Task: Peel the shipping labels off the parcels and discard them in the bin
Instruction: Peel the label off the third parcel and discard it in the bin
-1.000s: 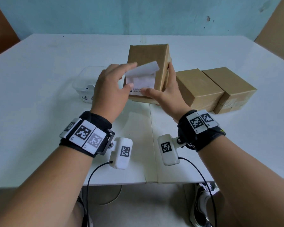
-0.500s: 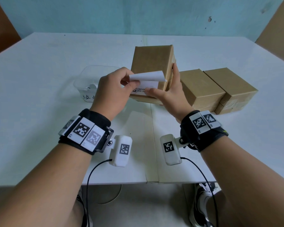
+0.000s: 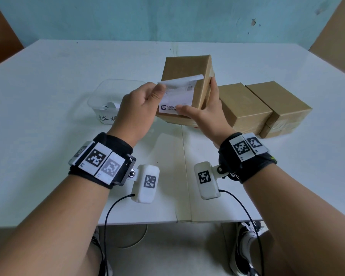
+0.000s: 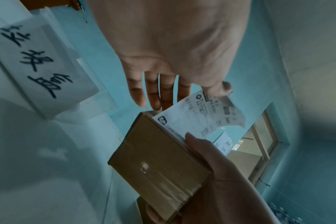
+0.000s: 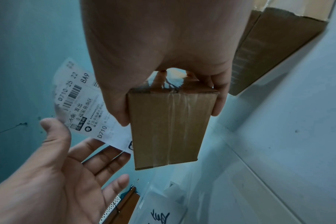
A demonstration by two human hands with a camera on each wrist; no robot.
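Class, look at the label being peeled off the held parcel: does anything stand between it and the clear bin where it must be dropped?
Nothing visible does. The label, pinched by the left hand, is still stuck to the parcel along its lower edge. The bin sits just left of that hand, its top open, with bare table around it.

The shipping label [image 3: 178,92] is peeled further down the parcel [image 3: 189,76]; the left hand [image 3: 139,108] has regripped its free top edge

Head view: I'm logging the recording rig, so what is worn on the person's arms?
Bare forearms. Each wrist has a black wristband carrying white plates with square black-and-white markers. A white camera pod with its own marker juts from each band, trailing a thin black cable.
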